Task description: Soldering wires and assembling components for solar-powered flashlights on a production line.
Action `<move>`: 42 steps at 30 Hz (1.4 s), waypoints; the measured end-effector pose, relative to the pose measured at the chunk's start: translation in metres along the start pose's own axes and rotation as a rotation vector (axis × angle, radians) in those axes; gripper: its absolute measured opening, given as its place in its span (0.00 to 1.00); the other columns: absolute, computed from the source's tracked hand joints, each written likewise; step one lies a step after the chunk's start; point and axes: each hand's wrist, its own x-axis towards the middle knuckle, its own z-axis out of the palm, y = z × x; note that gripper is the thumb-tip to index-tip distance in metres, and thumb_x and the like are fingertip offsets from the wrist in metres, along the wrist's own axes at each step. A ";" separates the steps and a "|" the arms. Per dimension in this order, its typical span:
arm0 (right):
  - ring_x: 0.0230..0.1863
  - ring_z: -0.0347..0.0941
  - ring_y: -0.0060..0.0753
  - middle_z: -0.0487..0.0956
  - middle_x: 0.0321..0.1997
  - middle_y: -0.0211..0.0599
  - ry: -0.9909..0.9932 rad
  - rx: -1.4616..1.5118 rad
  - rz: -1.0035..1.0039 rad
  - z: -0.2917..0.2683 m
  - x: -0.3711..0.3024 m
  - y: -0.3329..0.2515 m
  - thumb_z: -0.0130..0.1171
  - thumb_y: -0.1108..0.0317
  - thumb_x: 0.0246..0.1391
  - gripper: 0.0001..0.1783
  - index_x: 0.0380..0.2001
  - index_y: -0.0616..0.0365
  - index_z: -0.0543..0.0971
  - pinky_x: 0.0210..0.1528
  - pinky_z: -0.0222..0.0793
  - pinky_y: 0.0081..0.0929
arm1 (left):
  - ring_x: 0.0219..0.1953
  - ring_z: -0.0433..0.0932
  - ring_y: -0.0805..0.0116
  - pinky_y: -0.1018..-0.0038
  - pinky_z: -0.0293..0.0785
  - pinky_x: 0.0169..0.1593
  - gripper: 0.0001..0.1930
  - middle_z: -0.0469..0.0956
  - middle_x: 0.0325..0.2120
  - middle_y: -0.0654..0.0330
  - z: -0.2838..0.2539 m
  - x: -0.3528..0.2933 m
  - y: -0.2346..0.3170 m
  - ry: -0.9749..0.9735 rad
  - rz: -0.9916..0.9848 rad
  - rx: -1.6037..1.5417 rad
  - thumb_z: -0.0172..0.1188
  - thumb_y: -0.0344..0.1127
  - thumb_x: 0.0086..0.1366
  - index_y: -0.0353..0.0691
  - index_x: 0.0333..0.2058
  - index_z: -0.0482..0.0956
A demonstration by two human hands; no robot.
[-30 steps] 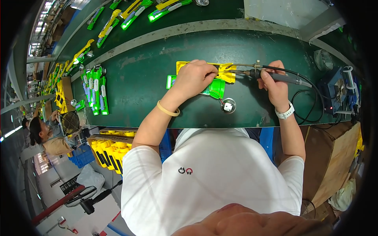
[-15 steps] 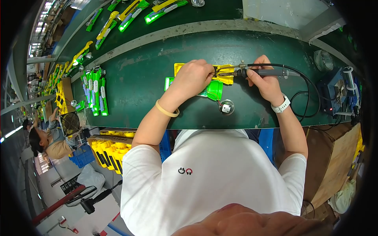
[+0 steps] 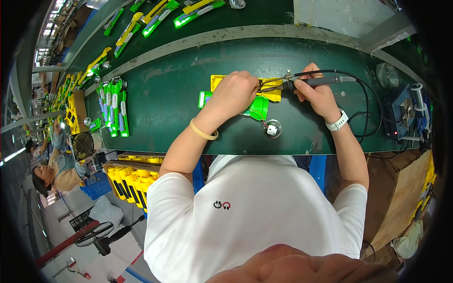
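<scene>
Two casings lie before me on the green table [image 3: 165,85]: a yellow casing [image 3: 273,95] on the far side, a green casing [image 3: 258,108] nearer my body. My left grip [image 3: 234,92] covers part of both, its fingertips bunched at the yellow one; whether they are pinched on anything, I cannot tell. My right grip [image 3: 317,96] is wrapped round the handle of a soldering iron [image 3: 322,81], whose metal end reaches over the yellow casing, close to my left fingertips.

Thin wires [image 3: 263,121] run from the green casing to a round silver cup [image 3: 272,128] with a white block in it — that sits near the table's front edge. A black cable [image 3: 325,71] arches over my right grip and loops down between my wrist and a blue box [image 3: 395,118] with a red light. Beyond the box stands a grey cylinder [image 3: 387,74].

To my left, green pieces [image 3: 113,108] lie side by side. A metal rail [image 3: 226,33] crosses the far side — yellow and green assemblies [image 3: 200,18] lie past it. Below the table, yellow parts [image 3: 130,184] fill a carton at left, and a brown carton [image 3: 401,188] stands at right.
</scene>
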 end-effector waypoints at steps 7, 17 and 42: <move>0.18 0.66 0.17 0.72 0.20 0.31 0.129 0.074 0.053 -0.009 -0.009 -0.015 0.55 0.65 0.54 0.12 0.32 0.55 0.63 0.18 0.59 0.13 | 0.29 0.72 0.52 0.61 0.69 0.34 0.04 0.72 0.21 0.51 0.001 -0.002 -0.003 0.011 -0.006 -0.003 0.56 0.29 0.51 0.35 0.24 0.75; 0.43 0.76 0.44 0.71 0.41 0.46 0.156 0.390 -0.089 0.030 0.011 0.002 0.47 0.67 0.60 0.11 0.40 0.57 0.59 0.38 0.78 0.29 | 0.29 0.73 0.52 0.61 0.69 0.35 0.04 0.72 0.22 0.52 0.004 -0.002 -0.003 0.028 -0.017 -0.003 0.56 0.30 0.51 0.35 0.23 0.75; 0.37 0.77 0.32 0.73 0.35 0.42 0.246 0.263 -0.114 0.028 -0.006 0.013 0.49 0.66 0.59 0.12 0.40 0.58 0.60 0.30 0.73 0.20 | 0.31 0.75 0.59 0.66 0.71 0.35 0.04 0.75 0.24 0.59 0.003 -0.016 0.004 0.082 -0.088 -0.229 0.59 0.32 0.52 0.42 0.28 0.77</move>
